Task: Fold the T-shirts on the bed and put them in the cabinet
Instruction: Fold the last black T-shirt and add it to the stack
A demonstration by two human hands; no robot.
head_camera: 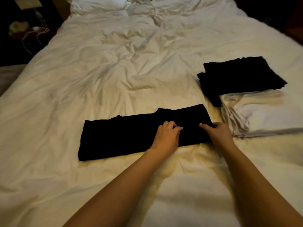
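Observation:
A black T-shirt lies on the bed, folded into a long strip running left to right. My left hand rests on its right half with curled fingers touching the cloth. At the strip's right end, my right hand grips the edge, thumb on top and fingers tucked under the fabric. To the right lie a folded black T-shirt and, nearer me, a folded white T-shirt, the black one partly overlapping it. No cabinet is in view.
The white sheet is rumpled across the bed's middle. Pillows lie at the head end. At the far left a dark bedside surface holds a white cable and small items.

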